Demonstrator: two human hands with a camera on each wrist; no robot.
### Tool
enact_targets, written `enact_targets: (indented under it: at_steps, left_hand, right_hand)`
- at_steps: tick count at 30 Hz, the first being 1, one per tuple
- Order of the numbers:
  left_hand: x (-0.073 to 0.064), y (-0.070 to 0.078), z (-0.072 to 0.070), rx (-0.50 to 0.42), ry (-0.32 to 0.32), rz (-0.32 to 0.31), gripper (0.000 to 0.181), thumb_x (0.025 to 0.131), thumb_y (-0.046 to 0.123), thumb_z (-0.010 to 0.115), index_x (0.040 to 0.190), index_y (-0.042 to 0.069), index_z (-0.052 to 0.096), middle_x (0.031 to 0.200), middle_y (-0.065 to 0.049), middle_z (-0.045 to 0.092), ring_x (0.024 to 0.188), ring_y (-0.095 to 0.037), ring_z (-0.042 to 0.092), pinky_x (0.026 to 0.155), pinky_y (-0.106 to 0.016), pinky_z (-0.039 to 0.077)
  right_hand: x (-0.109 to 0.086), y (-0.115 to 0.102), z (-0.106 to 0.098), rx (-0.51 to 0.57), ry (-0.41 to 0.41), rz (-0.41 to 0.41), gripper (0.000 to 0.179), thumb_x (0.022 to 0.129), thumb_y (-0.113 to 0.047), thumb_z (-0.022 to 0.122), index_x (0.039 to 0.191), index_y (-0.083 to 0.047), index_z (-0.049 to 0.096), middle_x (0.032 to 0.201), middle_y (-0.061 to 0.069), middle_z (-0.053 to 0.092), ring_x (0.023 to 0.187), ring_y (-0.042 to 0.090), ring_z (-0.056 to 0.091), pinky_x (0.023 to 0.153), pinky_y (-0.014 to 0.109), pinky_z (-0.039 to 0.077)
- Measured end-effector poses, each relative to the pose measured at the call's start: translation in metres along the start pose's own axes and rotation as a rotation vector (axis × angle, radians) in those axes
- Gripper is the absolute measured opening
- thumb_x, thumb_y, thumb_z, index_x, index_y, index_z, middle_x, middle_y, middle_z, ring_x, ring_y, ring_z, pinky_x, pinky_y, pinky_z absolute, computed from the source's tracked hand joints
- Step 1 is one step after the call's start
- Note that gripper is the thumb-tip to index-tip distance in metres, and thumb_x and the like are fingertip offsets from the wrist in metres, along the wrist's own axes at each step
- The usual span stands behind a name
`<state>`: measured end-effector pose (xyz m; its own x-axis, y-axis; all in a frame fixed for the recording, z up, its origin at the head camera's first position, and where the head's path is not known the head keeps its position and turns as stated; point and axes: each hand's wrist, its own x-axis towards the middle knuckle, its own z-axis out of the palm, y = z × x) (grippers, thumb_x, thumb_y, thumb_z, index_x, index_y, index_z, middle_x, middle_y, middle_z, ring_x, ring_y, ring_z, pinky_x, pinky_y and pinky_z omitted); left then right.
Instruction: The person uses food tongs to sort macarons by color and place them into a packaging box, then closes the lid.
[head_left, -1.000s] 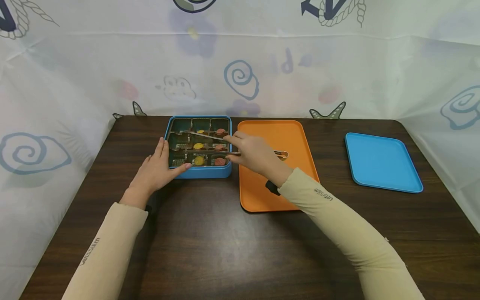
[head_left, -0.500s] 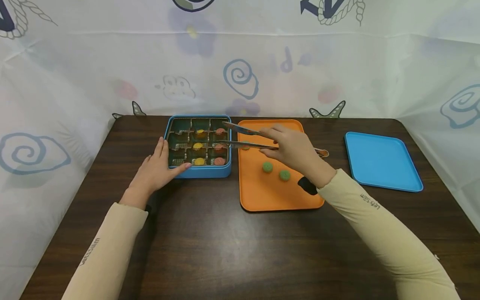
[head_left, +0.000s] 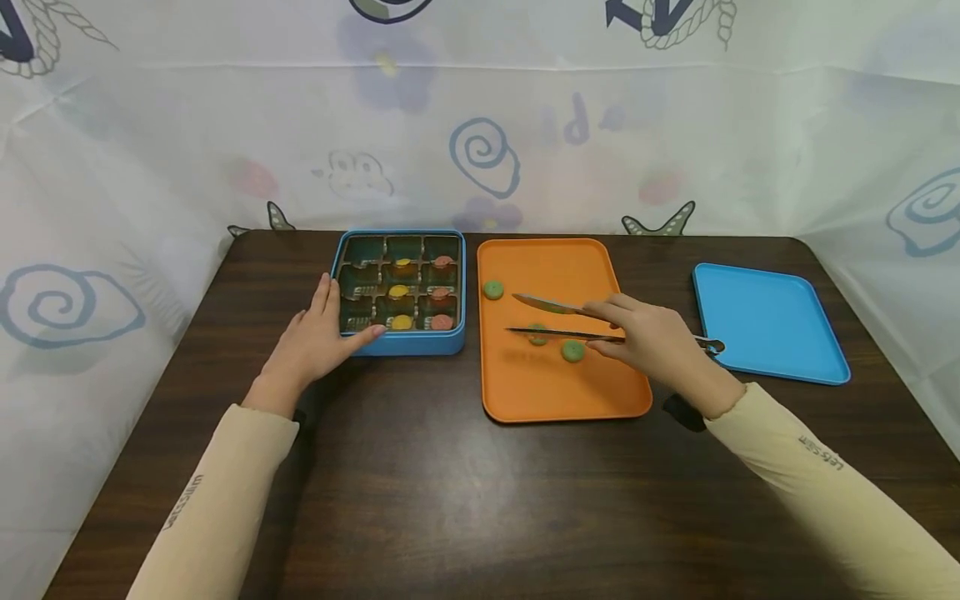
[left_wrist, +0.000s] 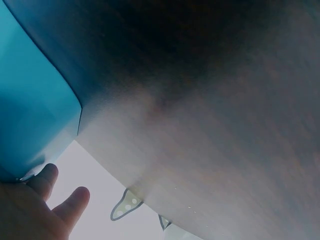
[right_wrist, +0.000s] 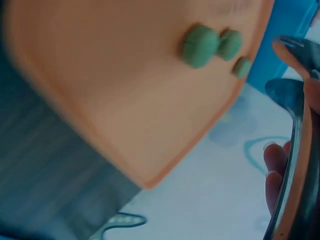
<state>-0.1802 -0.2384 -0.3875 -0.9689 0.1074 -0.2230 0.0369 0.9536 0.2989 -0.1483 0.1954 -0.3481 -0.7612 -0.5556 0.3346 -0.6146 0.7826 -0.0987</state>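
My right hand (head_left: pixel 656 342) holds metal tongs (head_left: pixel 555 332) above the orange tray (head_left: pixel 525 392). The tongs' two arms are spread apart with nothing between their tips. On the tray lie a green round piece (head_left: pixel 493 290) at the left edge, a green disc (head_left: pixel 537 340) partly behind the tongs, and a green cookie-like disc (head_left: pixel 573 351). My left hand (head_left: pixel 307 337) rests against a blue box (head_left: pixel 420 343), fingers straight along its left side, thumb at the front rim. Inside, yellow pieces (head_left: pixel 402 322) fill the middle column and pink pieces (head_left: pixel 441 322) the right; the left column's compartments look bare.
A blue tray (head_left: pixel 768 325) lies at the right on the dark wooden table (head_left: pixel 420 483). Behind the table hangs a patterned white cloth (head_left: pixel 570 192). The box and the orange tray stand side by side with a narrow gap between.
My right hand has moved right with the tongs, from over the box's right column to over the orange tray, uncovering the green pieces. The left hand stays at the box.
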Motion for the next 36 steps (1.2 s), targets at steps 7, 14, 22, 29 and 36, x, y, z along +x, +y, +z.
enact_targets:
  at_steps: [7, 14, 22, 29, 36]
  left_hand:
    - [-0.001, 0.001, -0.001, 0.002, -0.002, -0.001, 0.117, 0.083, 0.082, 0.031, 0.149, -0.003, -0.013, 0.157, -0.018, -0.023, 0.139, -0.051, 0.024, 0.116, -0.064, 0.009]
    - [-0.002, 0.004, -0.001, -0.002, -0.001, 0.003, 0.116, 0.083, 0.082, 0.032, 0.15, -0.003, -0.013, 0.158, -0.017, -0.023, 0.14, -0.051, 0.024, 0.116, -0.064, 0.009]
    - [-0.003, 0.003, -0.002, 0.004, -0.001, 0.002, 0.116, 0.083, 0.082, 0.031, 0.15, -0.003, -0.013, 0.158, -0.018, -0.022, 0.14, -0.05, 0.023, 0.116, -0.063, 0.009]
    - [-0.002, 0.003, -0.002, 0.002, -0.003, 0.003, 0.116, 0.083, 0.082, 0.031, 0.15, -0.002, -0.014, 0.158, -0.017, -0.023, 0.14, -0.051, 0.024, 0.116, -0.063, 0.009]
    - [-0.003, 0.003, -0.002, 0.001, -0.004, -0.002, 0.116, 0.083, 0.082, 0.031, 0.15, -0.002, -0.013, 0.158, -0.017, -0.023, 0.139, -0.052, 0.025, 0.116, -0.064, 0.01]
  right_hand:
    - [-0.019, 0.016, -0.001, 0.023, -0.04, 0.01, 0.043, 0.073, -0.019, 0.083, 0.113, -0.012, 0.069, 0.089, 0.006, 0.064, 0.056, 0.009, 0.05, 0.047, 0.021, 0.038]
    - [-0.032, 0.026, -0.001, 0.035, -0.093, 0.045, 0.043, 0.074, -0.017, 0.081, 0.115, -0.01, 0.069, 0.098, 0.008, 0.067, 0.056, 0.007, 0.049, 0.047, 0.02, 0.037]
    - [-0.039, 0.03, 0.002, 0.036, -0.097, 0.07, 0.042, 0.073, -0.015, 0.082, 0.112, -0.009, 0.07, 0.098, 0.009, 0.068, 0.063, 0.012, 0.058, 0.05, 0.023, 0.045]
    - [-0.042, 0.033, 0.006, 0.035, -0.086, 0.084, 0.041, 0.072, -0.015, 0.083, 0.111, -0.009, 0.07, 0.096, 0.008, 0.067, 0.068, 0.015, 0.064, 0.053, 0.028, 0.052]
    - [-0.044, 0.036, 0.006, 0.036, -0.117, 0.124, 0.04, 0.074, -0.014, 0.081, 0.112, -0.008, 0.07, 0.092, 0.008, 0.066, 0.064, 0.011, 0.057, 0.05, 0.023, 0.046]
